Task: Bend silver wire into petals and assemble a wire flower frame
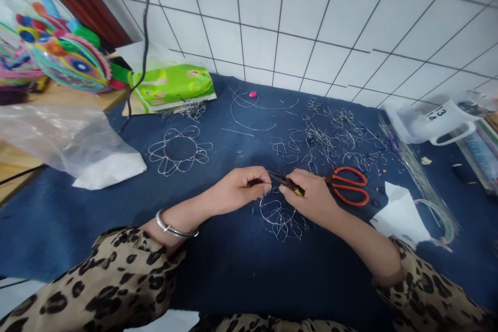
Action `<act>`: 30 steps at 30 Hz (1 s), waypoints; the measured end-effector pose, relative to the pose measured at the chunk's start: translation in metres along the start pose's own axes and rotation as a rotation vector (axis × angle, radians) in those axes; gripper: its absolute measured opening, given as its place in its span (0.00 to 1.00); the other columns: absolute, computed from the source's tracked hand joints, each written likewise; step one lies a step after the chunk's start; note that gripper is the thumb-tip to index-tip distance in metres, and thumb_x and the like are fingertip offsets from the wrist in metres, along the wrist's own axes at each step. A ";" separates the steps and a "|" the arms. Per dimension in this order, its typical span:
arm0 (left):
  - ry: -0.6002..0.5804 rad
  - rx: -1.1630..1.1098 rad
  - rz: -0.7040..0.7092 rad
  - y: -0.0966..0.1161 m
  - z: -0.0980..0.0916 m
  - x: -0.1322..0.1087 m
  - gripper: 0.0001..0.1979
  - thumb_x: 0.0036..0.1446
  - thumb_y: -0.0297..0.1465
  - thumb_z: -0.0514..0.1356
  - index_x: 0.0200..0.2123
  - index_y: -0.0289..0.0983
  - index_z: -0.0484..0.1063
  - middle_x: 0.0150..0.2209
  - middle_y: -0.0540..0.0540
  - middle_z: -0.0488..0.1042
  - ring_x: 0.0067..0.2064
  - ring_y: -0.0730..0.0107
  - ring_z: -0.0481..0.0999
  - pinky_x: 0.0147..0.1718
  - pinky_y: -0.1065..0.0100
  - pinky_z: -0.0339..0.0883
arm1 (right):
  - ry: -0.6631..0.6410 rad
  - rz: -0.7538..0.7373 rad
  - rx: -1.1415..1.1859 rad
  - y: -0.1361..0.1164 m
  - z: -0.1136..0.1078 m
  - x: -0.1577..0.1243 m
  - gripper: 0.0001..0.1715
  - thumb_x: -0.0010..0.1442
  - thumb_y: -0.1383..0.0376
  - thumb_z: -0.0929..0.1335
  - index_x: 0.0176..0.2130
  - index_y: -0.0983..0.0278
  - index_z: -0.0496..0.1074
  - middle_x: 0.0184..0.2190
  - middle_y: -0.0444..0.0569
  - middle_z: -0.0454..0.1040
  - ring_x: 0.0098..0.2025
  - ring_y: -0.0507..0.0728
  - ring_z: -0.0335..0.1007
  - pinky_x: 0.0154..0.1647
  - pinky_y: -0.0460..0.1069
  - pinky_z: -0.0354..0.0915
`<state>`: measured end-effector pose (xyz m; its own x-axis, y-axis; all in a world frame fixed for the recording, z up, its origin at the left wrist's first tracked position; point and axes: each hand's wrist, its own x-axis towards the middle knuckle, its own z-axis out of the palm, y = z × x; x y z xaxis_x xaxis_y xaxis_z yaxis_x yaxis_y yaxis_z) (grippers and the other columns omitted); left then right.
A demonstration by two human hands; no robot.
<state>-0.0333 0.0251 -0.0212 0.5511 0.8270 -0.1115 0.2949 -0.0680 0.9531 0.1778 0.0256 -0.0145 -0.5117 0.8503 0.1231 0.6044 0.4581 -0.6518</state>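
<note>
My left hand (243,187) is pinched shut on a thin wire at the top of a looped wire flower with small pink beads (280,219), which lies on the dark blue cloth (218,264). My right hand (311,194) is closed round small pliers with dark jaws and a yellow handle (287,183). The plier tips point left and meet the wire at my left fingertips. A silver bangle sits on my left wrist.
A finished wire flower (179,149) lies at the left. Orange-handled scissors (349,185) rest right of my right hand. Tangled wire pieces (330,135), a pink bead (252,94), a green packet (173,87), clear plastic bags (66,140), a white paper scrap (400,215) and a plastic jug (447,119) surround them.
</note>
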 end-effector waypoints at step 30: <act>0.116 -0.014 -0.136 0.014 0.011 -0.009 0.05 0.55 0.30 0.54 0.28 0.36 0.65 0.23 0.52 0.68 0.26 0.74 0.67 0.28 0.71 0.61 | 0.215 -0.272 -0.103 0.005 0.015 -0.009 0.04 0.58 0.68 0.64 0.30 0.63 0.67 0.27 0.47 0.69 0.32 0.53 0.64 0.35 0.50 0.62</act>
<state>-0.0256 0.0109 -0.0104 0.4126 0.8871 -0.2069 0.3494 0.0556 0.9353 0.1762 0.0162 -0.0300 -0.5290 0.7237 0.4431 0.5274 0.6895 -0.4964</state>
